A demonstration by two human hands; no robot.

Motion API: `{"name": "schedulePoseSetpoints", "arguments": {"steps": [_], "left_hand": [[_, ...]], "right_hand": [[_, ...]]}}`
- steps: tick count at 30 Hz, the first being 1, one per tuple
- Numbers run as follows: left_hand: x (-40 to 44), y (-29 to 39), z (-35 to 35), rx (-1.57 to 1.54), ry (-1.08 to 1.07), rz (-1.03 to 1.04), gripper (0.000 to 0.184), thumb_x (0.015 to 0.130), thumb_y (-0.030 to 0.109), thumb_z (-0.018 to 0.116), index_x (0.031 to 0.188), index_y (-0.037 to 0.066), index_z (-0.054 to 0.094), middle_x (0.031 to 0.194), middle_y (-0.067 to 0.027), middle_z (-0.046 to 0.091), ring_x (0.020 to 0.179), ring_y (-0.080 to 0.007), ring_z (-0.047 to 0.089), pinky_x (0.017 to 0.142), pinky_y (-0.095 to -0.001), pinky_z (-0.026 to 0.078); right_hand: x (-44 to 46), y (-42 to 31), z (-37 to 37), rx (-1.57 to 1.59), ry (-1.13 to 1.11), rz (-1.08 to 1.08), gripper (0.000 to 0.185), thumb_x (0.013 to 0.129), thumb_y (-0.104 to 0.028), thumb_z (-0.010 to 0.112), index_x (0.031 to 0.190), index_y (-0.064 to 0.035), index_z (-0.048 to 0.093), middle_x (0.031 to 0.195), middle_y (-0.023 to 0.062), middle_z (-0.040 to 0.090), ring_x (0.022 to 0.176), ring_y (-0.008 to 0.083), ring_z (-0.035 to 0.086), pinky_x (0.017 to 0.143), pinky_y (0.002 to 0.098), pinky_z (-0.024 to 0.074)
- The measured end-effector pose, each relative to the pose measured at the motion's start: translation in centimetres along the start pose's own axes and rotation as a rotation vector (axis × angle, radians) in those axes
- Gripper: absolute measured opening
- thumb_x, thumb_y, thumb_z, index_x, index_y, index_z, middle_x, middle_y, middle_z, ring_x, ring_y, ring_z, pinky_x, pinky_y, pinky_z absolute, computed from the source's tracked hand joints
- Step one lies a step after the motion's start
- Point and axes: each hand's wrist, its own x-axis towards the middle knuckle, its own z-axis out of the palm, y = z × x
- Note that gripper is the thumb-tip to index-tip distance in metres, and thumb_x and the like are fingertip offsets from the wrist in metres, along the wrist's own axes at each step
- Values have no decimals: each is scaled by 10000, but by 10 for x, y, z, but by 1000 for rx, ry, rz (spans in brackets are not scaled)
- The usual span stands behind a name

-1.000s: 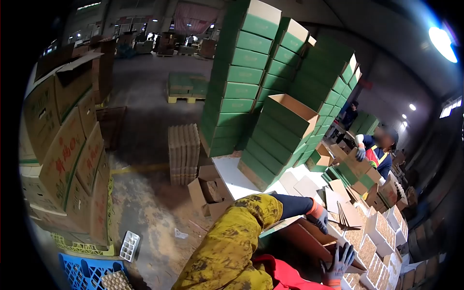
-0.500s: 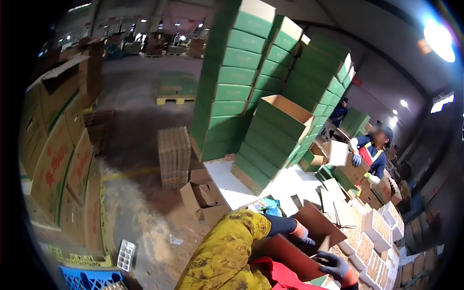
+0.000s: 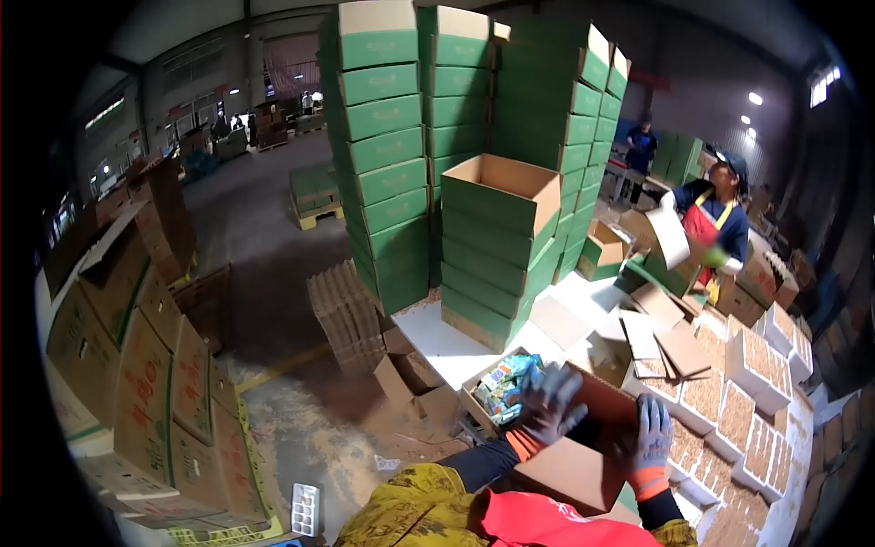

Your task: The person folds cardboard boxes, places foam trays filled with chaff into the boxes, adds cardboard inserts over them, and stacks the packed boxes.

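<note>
An open cardboard box (image 3: pixel 570 469) stands in front of my body, its inside dark. My left hand (image 3: pixel 550 401), in a grey glove with an orange cuff, is over the box's left side with its fingers spread. At the right wall my right hand (image 3: pixel 651 439), gloved alike, lies with fingers stretched upward against the cardboard. Just beyond my left hand, a carton of blue and green packets (image 3: pixel 506 387) rests on the white table (image 3: pixel 428 342). Neither hand is seen gripping anything.
Tall stacks of green boxes (image 3: pixel 383 146) rise behind the table. White trays of brown filling (image 3: pixel 761 365) and loose cardboard pieces (image 3: pixel 684 349) lie at right. A co-worker (image 3: pixel 715 219) handles a box there. Printed cartons (image 3: pixel 137 392) are stacked at left.
The view has swung left. My left hand has come off the cardboard flaps with fingers spread, and my right hand has moved up along the box's right wall. The packets are in fuller view.
</note>
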Motion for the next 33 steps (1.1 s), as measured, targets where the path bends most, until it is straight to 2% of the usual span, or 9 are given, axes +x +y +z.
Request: {"name": "schedulePoseSetpoints", "arguments": {"steps": [3, 5, 9, 16, 20, 24, 25, 27, 33], "left_hand": [[10, -8, -8, 204, -128, -212, 755, 854, 558, 506, 1360, 11, 386, 1294, -195, 452, 1195, -340, 433, 999, -509, 302], [-30, -19, 17, 177, -685, -674, 721, 865, 610, 465, 1234, -9, 490, 921, -198, 644, 743, -339, 626, 719, -458, 470], [-16, -16, 8, 120, -386, -301, 545, 852, 578, 525, 807, 42, 614, 688, -170, 605, 622, -336, 603, 522, -408, 446], [10, 7, 23, 235, -877, -119, 350, 909, 247, 515, 1213, 81, 569, 982, -127, 648, 818, -298, 634, 708, -389, 506], [-9, 2, 31, 138, -819, -116, 400, 922, 336, 511, 1189, 48, 591, 1124, -134, 640, 1022, -305, 599, 833, -388, 469], [8, 9, 40, -426, -393, -34, 367, 928, 245, 467, 1170, -4, 583, 1095, -143, 640, 996, -243, 610, 901, -349, 458], [37, 24, 27, -571, -388, 6, 355, 947, 178, 445, 1216, -30, 547, 1180, -154, 608, 1042, -220, 591, 921, -314, 454], [29, -29, 79, -1212, -192, -477, 399, 955, 218, 451, 1283, -5, 499, 1267, -142, 551, 1126, -218, 541, 974, -350, 417], [-44, -20, 103, -384, -792, -112, 457, 967, 292, 452, 1319, 1, 437, 1318, -120, 494, 1170, -209, 489, 988, -339, 389]], "right_hand": [[-54, 4, 6, 257, -252, -55, 599, 728, -313, 704, 1244, -62, 532, 1251, 158, 539, 1180, 340, 477, 1002, 451, 354], [-76, 8, 6, 213, -118, -193, 411, 819, -289, 648, 1146, -46, 598, 1140, 118, 611, 1083, 287, 560, 917, 416, 434], [-73, 42, 33, 1279, 234, 666, 352, 972, -226, 458, 1256, -32, 532, 1114, 53, 591, 937, 172, 583, 666, 309, 518], [-159, 155, 106, 2600, 216, 1100, 298, 906, -189, 598, 1175, -98, 506, 953, 75, 612, 737, 163, 572, 597, 269, 466], [-206, 174, 169, 1311, 80, 806, 459, 862, -351, 657, 1226, -116, 506, 868, 75, 597, 808, 188, 602, 671, 307, 501], [-134, 133, 66, 1470, 241, 662, 503, 878, -399, 623, 1245, -66, 536, 989, 54, 641, 883, 149, 619, 754, 309, 519], [-115, 131, 31, 2168, 37, 1057, 481, 874, -385, 634, 1218, -58, 558, 1017, 48, 646, 896, 127, 618, 751, 291, 518], [-111, 133, -4, 1930, 58, 758, 444, 838, -322, 695, 1172, -52, 581, 982, 35, 646, 894, 108, 613, 752, 267, 512], [-152, 91, -1, 471, -22, -13, 340, 665, -198, 760, 917, -65, 574, 1106, 122, 524, 980, 321, 524, 835, 399, 460]]}}
